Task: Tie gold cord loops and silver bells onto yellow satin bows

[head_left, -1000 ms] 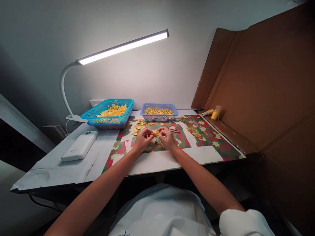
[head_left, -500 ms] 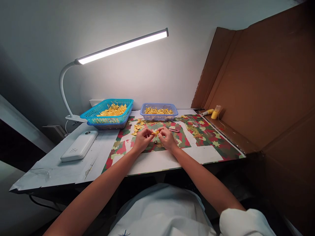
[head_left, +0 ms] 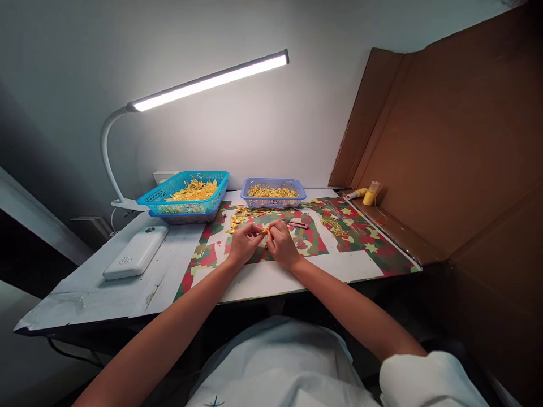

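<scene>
My left hand [head_left: 245,244] and my right hand [head_left: 281,244] meet over the patterned sheet, fingertips nearly touching. Pinched between them is a small yellow ribbon piece [head_left: 266,230], mostly covered by the fingers, so its exact shape is unclear. Just behind my right hand lies a pink-handled small tool [head_left: 298,225], perhaps thread snips. Yellow ribbon pieces [head_left: 232,224] lie loose beyond my left hand, with thin gold strands [head_left: 263,211] stretching behind both hands.
A blue basket [head_left: 146,203] of yellow pieces stands back left, stacked on another. A purple basket [head_left: 274,202] of gold pieces stands at the back. Gold cord [head_left: 335,227] and yellow thread spools [head_left: 370,195] lie right. A power bank [head_left: 136,254] and lamp [head_left: 212,82] are left.
My right hand has turned and shifted slightly left, its fingers curling closer over the yellow ribbon piece. My left hand keeps its pinch almost in place.
</scene>
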`<state>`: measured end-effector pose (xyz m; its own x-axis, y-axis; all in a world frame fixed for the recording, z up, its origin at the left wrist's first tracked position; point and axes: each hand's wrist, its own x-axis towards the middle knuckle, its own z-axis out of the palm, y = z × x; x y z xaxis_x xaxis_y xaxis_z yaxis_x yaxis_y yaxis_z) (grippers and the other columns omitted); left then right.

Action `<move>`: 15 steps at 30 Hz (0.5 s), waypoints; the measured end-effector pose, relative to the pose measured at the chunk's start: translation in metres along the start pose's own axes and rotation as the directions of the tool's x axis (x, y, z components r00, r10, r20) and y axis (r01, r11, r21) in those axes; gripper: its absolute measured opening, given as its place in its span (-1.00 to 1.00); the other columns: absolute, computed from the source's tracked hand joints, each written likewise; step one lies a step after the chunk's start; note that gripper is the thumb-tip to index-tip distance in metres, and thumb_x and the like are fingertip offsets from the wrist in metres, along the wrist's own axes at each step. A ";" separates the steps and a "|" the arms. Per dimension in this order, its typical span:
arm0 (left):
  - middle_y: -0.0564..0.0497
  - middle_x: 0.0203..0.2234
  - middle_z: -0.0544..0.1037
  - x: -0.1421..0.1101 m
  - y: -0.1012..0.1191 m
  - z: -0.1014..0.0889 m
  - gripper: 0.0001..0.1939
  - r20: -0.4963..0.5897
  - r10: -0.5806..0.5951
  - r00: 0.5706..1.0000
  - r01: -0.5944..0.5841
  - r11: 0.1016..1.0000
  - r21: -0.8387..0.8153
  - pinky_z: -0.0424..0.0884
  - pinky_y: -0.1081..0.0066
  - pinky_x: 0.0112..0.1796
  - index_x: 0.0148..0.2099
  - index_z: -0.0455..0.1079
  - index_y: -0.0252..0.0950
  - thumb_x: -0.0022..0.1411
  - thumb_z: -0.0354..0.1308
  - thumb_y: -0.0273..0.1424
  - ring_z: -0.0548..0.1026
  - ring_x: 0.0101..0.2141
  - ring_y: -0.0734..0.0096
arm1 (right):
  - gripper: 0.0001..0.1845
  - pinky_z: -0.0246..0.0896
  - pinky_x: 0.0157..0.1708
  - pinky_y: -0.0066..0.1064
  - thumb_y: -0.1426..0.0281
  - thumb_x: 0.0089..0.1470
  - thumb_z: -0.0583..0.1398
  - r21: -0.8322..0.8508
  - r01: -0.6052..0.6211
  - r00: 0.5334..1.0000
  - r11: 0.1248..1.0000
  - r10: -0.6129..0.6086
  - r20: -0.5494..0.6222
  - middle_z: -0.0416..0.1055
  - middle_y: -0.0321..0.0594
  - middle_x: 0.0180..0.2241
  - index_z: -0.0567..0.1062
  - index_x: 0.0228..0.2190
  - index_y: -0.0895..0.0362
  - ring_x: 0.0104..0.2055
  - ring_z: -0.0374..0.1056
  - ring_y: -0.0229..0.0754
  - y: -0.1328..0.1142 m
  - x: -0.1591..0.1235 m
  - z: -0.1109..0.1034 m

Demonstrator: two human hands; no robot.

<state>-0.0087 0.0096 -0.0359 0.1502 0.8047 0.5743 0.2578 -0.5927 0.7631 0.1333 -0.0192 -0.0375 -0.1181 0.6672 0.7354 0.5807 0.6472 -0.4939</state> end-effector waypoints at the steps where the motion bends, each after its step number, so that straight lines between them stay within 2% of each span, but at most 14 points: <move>1: 0.08 -0.56 0.50 0.000 0.001 0.000 -0.91 0.000 0.008 1.000 -0.008 1.000 0.006 0.31 0.43 -0.43 -0.47 0.39 -0.25 0.02 0.23 -0.38 0.37 -0.51 0.45 | -0.82 0.16 -0.12 -0.18 0.55 0.06 0.01 -0.012 0.002 1.000 1.000 -0.002 0.004 0.29 -0.09 -0.29 0.27 -0.51 0.08 -0.19 0.18 -0.05 0.000 0.000 0.001; 6: 0.09 -0.58 0.49 0.000 0.009 -0.002 -0.91 -0.004 0.039 0.999 -0.039 0.998 0.047 0.31 0.42 -0.41 -0.48 0.38 -0.22 0.03 0.22 -0.39 0.37 -0.50 0.42 | -0.80 0.14 -0.09 -0.15 0.48 0.14 0.02 -0.033 -0.027 1.000 0.999 0.027 -0.009 0.30 -0.09 -0.29 0.31 -0.50 0.08 -0.18 0.19 -0.03 -0.001 0.000 -0.002; 9: 0.08 -0.55 0.49 0.000 0.011 -0.005 -0.90 -0.026 0.050 0.998 -0.048 0.996 0.073 0.30 0.41 -0.40 -0.46 0.37 -0.22 0.05 0.23 -0.38 0.37 -0.49 0.41 | -0.87 0.13 -0.05 -0.13 0.37 0.10 0.15 -0.008 -0.052 0.999 0.999 0.051 -0.013 0.32 -0.11 -0.27 0.35 -0.48 0.08 -0.14 0.21 -0.02 0.000 0.001 -0.010; 10: 0.07 -0.54 0.49 0.000 0.012 -0.005 -0.89 -0.030 0.054 0.998 -0.051 0.995 0.081 0.30 0.41 -0.40 -0.46 0.36 -0.22 0.05 0.23 -0.37 0.36 -0.49 0.41 | -0.89 0.13 -0.04 -0.13 0.34 0.06 0.20 0.009 -0.058 0.998 0.998 0.058 -0.011 0.33 -0.11 -0.25 0.37 -0.43 0.08 -0.12 0.22 -0.01 0.001 0.002 -0.014; 12: 0.07 -0.54 0.48 0.000 0.012 -0.006 -0.87 -0.031 0.061 0.998 -0.058 0.994 0.091 0.30 0.41 -0.40 -0.46 0.35 -0.22 0.08 0.23 -0.35 0.36 -0.49 0.41 | -0.79 0.16 -0.04 -0.15 0.28 0.01 0.25 0.054 -0.072 0.997 0.996 0.072 0.005 0.36 -0.11 -0.19 0.40 -0.30 0.09 -0.11 0.26 -0.03 0.005 0.002 -0.020; 15: 0.07 -0.55 0.46 0.000 0.012 -0.007 -0.85 -0.011 0.078 0.997 -0.076 0.992 0.097 0.28 0.42 -0.42 -0.46 0.35 -0.22 0.10 0.22 -0.34 0.35 -0.49 0.42 | -0.70 0.22 -0.13 -0.24 0.23 0.03 0.25 0.131 -0.099 0.994 0.986 0.091 0.066 0.43 -0.16 -0.23 0.43 -0.19 0.08 -0.20 0.32 -0.10 0.011 0.004 -0.026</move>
<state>-0.0125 0.0022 -0.0247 0.1595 0.7559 0.6349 0.3374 -0.6462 0.6846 0.1606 -0.0191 -0.0281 -0.1177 0.7459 0.6556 0.4791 0.6209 -0.6204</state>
